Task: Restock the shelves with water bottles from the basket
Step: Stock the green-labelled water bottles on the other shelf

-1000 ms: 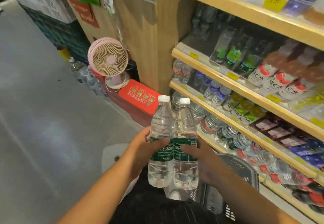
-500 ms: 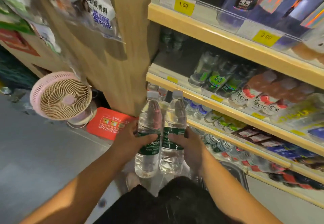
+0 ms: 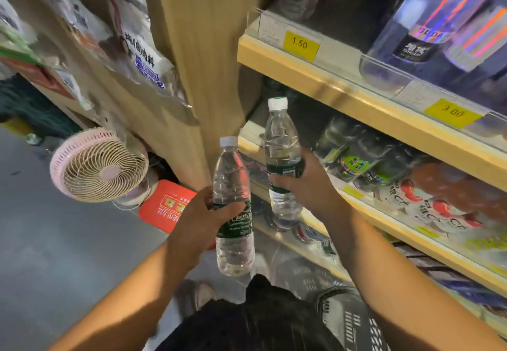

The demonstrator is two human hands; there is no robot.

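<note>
Your left hand (image 3: 200,219) grips the low bottle (image 3: 233,252), right hand (image 3: 304,183) the raised bottle (image 3: 281,136), mid-frame; seemingly crowded stock (image 3: 354,164) on that shelf (image 3: 248,145) could get knocked.

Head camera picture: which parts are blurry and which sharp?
Head view: the 3.00 price tag and the red-labelled drinks at right are smeared; the bottle in the left hand has a readable label; the wide-angle lens slants the shelves.

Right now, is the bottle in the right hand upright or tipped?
Upright, leaning only slightly: the bottle in the right hand has its white cap on top and its base pointing down.
</note>
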